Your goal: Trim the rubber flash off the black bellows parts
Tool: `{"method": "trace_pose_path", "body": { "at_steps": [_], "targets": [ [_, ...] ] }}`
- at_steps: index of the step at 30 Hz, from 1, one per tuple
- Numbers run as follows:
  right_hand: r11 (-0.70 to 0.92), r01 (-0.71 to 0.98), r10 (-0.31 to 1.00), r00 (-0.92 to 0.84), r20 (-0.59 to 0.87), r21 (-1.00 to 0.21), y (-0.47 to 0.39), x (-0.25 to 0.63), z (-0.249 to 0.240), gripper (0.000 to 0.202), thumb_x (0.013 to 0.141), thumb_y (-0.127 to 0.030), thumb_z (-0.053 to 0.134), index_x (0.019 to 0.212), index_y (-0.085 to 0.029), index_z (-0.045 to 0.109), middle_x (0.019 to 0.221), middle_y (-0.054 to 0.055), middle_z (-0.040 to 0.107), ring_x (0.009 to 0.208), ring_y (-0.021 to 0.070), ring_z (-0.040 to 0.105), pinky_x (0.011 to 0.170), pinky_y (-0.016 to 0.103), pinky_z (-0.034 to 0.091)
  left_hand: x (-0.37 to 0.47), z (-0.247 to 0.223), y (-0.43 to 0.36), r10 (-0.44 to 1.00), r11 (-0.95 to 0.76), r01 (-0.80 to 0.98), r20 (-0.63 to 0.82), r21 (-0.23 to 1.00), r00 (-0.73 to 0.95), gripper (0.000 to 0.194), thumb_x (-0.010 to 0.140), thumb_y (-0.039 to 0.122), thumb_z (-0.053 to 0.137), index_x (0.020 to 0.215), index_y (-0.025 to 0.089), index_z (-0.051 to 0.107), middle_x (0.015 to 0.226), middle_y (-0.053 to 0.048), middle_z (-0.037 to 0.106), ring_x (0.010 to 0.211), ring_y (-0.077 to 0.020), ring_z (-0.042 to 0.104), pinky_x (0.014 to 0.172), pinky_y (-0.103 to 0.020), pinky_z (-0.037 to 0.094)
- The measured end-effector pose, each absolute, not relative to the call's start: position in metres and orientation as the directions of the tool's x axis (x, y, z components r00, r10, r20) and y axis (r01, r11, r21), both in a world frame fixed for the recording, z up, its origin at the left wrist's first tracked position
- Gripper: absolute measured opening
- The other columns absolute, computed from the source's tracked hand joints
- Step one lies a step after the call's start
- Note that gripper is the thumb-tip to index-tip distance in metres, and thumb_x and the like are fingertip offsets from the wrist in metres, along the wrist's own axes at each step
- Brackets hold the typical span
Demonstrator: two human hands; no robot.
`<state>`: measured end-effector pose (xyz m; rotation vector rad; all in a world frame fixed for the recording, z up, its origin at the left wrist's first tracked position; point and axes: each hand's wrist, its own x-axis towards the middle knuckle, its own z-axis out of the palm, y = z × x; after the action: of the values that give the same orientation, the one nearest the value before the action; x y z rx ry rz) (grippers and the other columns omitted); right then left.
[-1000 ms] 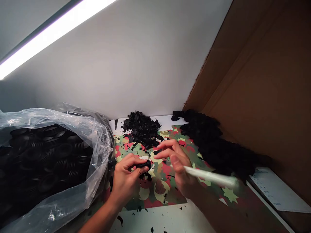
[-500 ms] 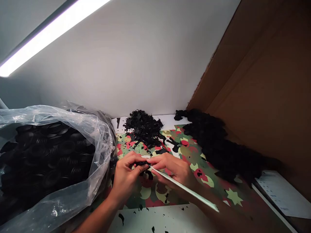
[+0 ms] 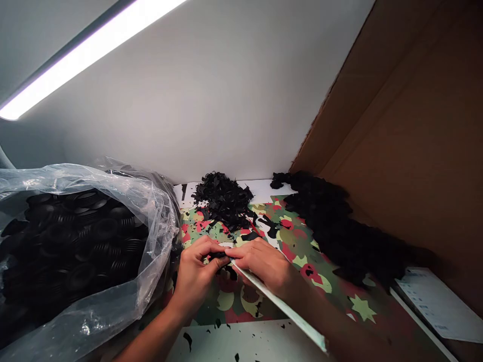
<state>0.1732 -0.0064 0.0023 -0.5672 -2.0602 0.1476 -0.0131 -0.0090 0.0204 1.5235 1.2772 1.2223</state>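
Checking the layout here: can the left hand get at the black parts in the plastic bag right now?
Probably: the plastic bag lies open beside the left hand, the black parts uncovered. But its rim needs reaching over, and the hand holds a small black piece.

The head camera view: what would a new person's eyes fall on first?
Probably the bright light, slanting across the upper left. Next, the big clear bag of black parts on the left. In the lower middle, the left hand pinches a small black piece, while the right hand holds a long pale stick.
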Motion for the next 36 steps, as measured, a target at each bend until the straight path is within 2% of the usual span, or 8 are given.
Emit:
{"method": "trace_pose_path", "body": {
  "at_steps": [3, 6, 10, 13, 16, 24, 32, 36],
  "targets": [
    [0.884, 0.418, 0.415, -0.499, 0.76, -0.208, -0.009, 0.17, 0.007, 0.018, 0.097, -0.004, 0.05, 0.092, -0.017, 0.061, 0.106, 0.014, 0.077, 0.093, 0.0225, 0.072, 0.078, 0.037, 0.055, -0.011, 0.02, -0.009, 0.984, -0.175, 0.225, 0.174, 0.959, 0.024, 0.008, 0.068, 0.017, 0.076, 0.065, 0.024, 0.079, 0.066, 0.0, 0.067, 0.067, -0.0165, 0.059, 0.067, -0.027, 0.044],
    [0.831, 0.509, 0.474, -0.439, 0.763, -0.224, -0.005, 0.171, 0.007, 0.021, 0.098, -0.004, 0.046, 0.089, -0.016, 0.061, 0.1, 0.015, 0.076, 0.091, 0.0237, 0.07, 0.08, 0.039, 0.054, -0.01, 0.019, -0.01, 0.989, -0.146, 0.172, 0.146, 0.974, 0.017, 0.003, 0.068, 0.021, 0.079, 0.068, 0.024, 0.08, 0.067, 0.0, 0.067, 0.068, -0.0167, 0.06, 0.067, -0.027, 0.045],
    [0.685, 0.487, 0.696, -0.215, 0.685, -0.542, 0.002, 0.177, 0.007, 0.016, 0.098, -0.015, 0.051, 0.088, -0.022, 0.062, 0.093, 0.008, 0.077, 0.087, 0.0221, 0.071, 0.08, 0.037, 0.054, -0.012, 0.017, -0.01, 0.996, -0.091, 0.059, 0.091, 0.994, -0.006, 0.006, 0.066, 0.025, 0.084, 0.072, 0.024, 0.082, 0.074, -0.002, 0.071, 0.073, -0.0174, 0.063, 0.07, -0.026, 0.049],
    [0.448, 0.289, 0.893, -0.096, 0.44, -0.846, 0.001, 0.177, 0.01, 0.014, 0.094, -0.028, 0.059, 0.081, -0.023, 0.062, 0.096, 0.006, 0.076, 0.083, 0.0205, 0.07, 0.071, 0.032, 0.053, -0.014, 0.015, -0.009, 1.0, -0.03, -0.035, 0.03, 0.999, -0.008, 0.012, 0.064, 0.027, 0.086, 0.074, 0.023, 0.082, 0.076, -0.002, 0.073, 0.073, -0.0174, 0.066, 0.068, -0.025, 0.051],
    [0.246, 0.11, 0.969, -0.065, 0.24, -0.963, -0.002, 0.174, 0.013, 0.024, 0.089, -0.04, 0.064, 0.075, -0.022, 0.057, 0.077, 0.002, 0.068, 0.067, 0.0168, 0.061, 0.059, 0.028, 0.046, -0.015, 0.015, -0.007, 1.0, 0.019, -0.128, -0.018, 0.992, 0.013, 0.019, 0.061, 0.027, 0.089, 0.078, 0.022, 0.082, 0.077, -0.003, 0.076, 0.071, -0.0179, 0.068, 0.065, -0.025, 0.053],
    [0.094, -0.063, 0.982, -0.157, 0.103, -0.994, -0.005, 0.173, 0.017, 0.038, 0.084, -0.052, 0.068, 0.07, -0.022, 0.052, 0.058, -0.006, 0.041, 0.052, 0.0101, 0.034, 0.047, 0.023, 0.03, -0.013, 0.016, -0.006, 0.999, 0.012, -0.146, -0.016, 0.989, -0.029, 0.016, 0.064, 0.03, 0.087, 0.074, 0.018, 0.081, 0.077, -0.006, 0.077, 0.072, -0.0195, 0.069, 0.067, -0.027, 0.055],
    [0.08, -0.188, 0.974, -0.196, 0.117, -0.979, -0.01, 0.165, 0.014, 0.036, 0.083, -0.053, 0.071, 0.072, -0.02, 0.063, 0.091, 0.006, 0.07, 0.074, 0.0168, 0.061, 0.069, 0.032, 0.054, -0.015, 0.015, -0.007, 0.995, -0.096, -0.016, 0.095, 0.995, -0.039, 0.016, 0.062, 0.021, 0.087, 0.076, 0.021, 0.081, 0.081, -0.004, 0.075, 0.077, -0.0201, 0.068, 0.067, -0.026, 0.055],
    [0.086, -0.162, 0.975, -0.187, 0.116, -0.983, -0.01, 0.165, 0.012, 0.034, 0.085, -0.054, 0.069, 0.075, -0.021, 0.065, 0.085, 0.006, 0.072, 0.076, 0.0189, 0.065, 0.074, 0.036, 0.055, -0.013, 0.015, -0.008, 0.998, -0.059, -0.055, 0.059, 0.997, -0.015, 0.022, 0.064, 0.025, 0.088, 0.084, 0.022, 0.082, 0.083, -0.004, 0.075, 0.074, -0.0181, 0.067, 0.064, -0.025, 0.054]
  ]
}}
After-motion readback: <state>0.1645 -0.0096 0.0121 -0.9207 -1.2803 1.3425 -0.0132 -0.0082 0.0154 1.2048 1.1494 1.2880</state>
